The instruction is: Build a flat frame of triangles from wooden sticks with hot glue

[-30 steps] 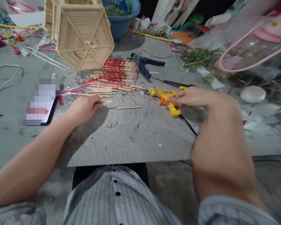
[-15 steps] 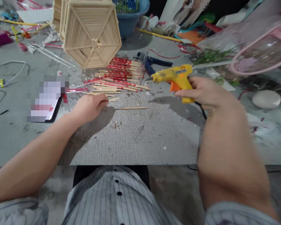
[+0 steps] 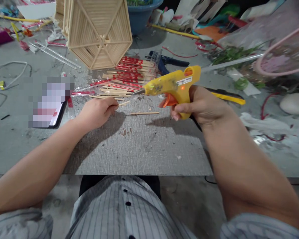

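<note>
My right hand (image 3: pixel 201 105) is wrapped round a yellow hot glue gun (image 3: pixel 168 83) with an orange trigger and a clear glue stick out of its back. The gun's metal nozzle points left, toward my left hand (image 3: pixel 99 109). That hand is closed in a pinch on a thin wooden stick (image 3: pixel 124 103), whose pale end sticks out past the fingertips. A single wooden stick (image 3: pixel 145 113) lies on the table between the hands. Behind them lies a pile of chopsticks with red patterned wrapping (image 3: pixel 132 68). A hexagonal stick structure (image 3: pixel 99 36) stands at the back.
To the left lies a phone (image 3: pixel 49 106) with a blurred screen. Dark blue pliers (image 3: pixel 169 60) and a yellow-handled cutter (image 3: pixel 229 97) lie beyond the glue gun. A blue tub (image 3: pixel 142 16), plastic wrap and greenery (image 3: pixel 236 54) crowd the back and right.
My right hand has brought the glue gun left and nearer, its nozzle now close to the pinched stick. My left hand has hardly moved. The yellow-handled cutter has come into view.
</note>
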{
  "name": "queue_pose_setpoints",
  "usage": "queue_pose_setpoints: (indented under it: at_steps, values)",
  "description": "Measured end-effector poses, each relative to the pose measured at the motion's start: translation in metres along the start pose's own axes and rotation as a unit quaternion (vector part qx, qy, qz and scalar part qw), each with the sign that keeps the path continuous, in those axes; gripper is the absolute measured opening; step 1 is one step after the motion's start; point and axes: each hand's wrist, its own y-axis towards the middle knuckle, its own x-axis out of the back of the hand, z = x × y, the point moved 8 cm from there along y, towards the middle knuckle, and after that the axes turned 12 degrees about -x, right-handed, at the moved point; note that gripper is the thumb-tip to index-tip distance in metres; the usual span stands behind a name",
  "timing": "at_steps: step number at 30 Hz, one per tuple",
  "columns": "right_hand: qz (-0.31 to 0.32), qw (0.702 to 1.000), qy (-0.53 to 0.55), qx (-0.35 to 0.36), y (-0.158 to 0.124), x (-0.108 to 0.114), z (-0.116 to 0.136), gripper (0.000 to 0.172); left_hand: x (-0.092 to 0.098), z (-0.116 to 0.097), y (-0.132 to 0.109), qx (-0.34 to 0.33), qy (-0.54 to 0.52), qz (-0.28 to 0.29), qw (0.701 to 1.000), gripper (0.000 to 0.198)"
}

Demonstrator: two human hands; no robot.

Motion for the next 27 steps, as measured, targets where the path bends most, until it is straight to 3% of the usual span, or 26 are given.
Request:
queue_pose_setpoints:
  at_steps: [5,15,27]
  values:
    - [0.010,0.999,0.030,-0.006,0.0011,-0.0043,-0.0008,0.041,0.0004,-0.0006,0.0005,0.000,-0.015,-0.001,1.000,0.027]
    - [-0.010,0.997,-0.065,0.041,0.0033,-0.0039,0.0027,0.019,0.0035,-0.0008,-0.0005,-0.003,-0.030,-0.026,0.999,0.027]
    - [0.008,0.996,-0.073,0.051,0.0021,-0.0098,0.0036,0.021,0.0058,-0.0005,-0.0005,-0.001,-0.032,-0.039,0.999,0.025]
